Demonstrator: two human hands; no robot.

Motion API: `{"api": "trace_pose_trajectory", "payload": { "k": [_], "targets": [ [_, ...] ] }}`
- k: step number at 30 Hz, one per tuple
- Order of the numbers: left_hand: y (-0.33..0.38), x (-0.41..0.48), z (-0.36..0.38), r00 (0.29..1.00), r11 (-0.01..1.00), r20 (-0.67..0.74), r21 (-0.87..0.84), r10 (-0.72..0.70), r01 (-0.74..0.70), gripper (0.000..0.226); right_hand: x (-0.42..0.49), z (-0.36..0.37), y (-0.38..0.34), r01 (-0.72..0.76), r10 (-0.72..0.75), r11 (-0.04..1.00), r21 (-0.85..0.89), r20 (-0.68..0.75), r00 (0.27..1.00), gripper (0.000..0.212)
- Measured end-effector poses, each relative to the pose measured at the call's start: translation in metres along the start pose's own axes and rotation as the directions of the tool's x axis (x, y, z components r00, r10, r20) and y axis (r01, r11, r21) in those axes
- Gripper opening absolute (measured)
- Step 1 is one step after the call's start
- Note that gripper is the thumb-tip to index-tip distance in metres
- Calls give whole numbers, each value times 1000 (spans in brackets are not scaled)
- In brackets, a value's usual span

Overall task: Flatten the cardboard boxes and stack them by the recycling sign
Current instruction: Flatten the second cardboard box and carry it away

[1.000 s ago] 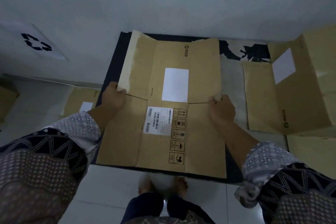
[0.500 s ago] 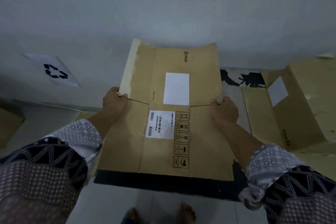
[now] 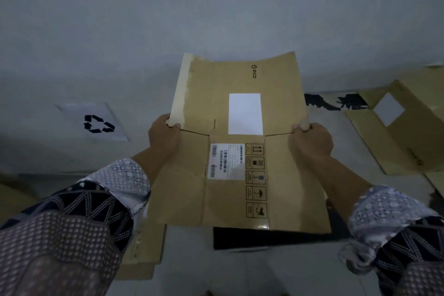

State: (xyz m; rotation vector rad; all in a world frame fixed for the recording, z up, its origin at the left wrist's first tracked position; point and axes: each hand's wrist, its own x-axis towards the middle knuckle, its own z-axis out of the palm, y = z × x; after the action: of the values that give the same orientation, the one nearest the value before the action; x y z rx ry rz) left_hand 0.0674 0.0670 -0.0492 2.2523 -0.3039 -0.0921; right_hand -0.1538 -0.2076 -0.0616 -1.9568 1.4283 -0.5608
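A flattened brown cardboard box (image 3: 288,180) with a white label, a shipping sticker and printed handling symbols is held up in the air in front of me. My left hand (image 3: 164,134) grips its left edge at the flap crease. My right hand (image 3: 312,139) grips the right edge at the same height. A white sheet with a black recycling symbol (image 3: 97,124) is on the wall at the left. Below it, flattened cardboard (image 3: 146,247) lies on the floor, partly hidden by my left sleeve.
Another opened cardboard box (image 3: 403,132) lies on the floor at the right against the wall. A black mat (image 3: 240,238) shows under the held box. The floor is pale tile, and the wall fills the upper half of the view.
Both hands have lifted the flattened box off the black mat and carried it leftward. The recycling sign has moved closer to the middle of the view.
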Motion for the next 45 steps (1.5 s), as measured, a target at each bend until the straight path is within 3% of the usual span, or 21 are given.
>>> {"api": "trace_pose_trajectory", "payload": {
  "k": [6,23,27,35,45],
  "targets": [
    [-41,-9,-58,999,996,32,-90,31,-28,49,-69,10,-26,-21,21,1000,10,-3,1000,38],
    [-209,-65,-174,1000,999,-6,-44,-5,5,47,-261,92,-43,-51,51,999,-3,83,995,25],
    [-265,-55,-193,1000,997,28,-79,-15,17,45,-302,142,-47,-97,96,995,-1,86,992,28],
    [-391,-6,-222,996,997,50,9,-74,74,44,-361,286,-49,-164,165,986,-13,83,983,32],
    [-589,66,-149,972,967,39,113,-233,227,37,-358,508,14,-189,204,977,-99,174,963,40]
  ]
}}
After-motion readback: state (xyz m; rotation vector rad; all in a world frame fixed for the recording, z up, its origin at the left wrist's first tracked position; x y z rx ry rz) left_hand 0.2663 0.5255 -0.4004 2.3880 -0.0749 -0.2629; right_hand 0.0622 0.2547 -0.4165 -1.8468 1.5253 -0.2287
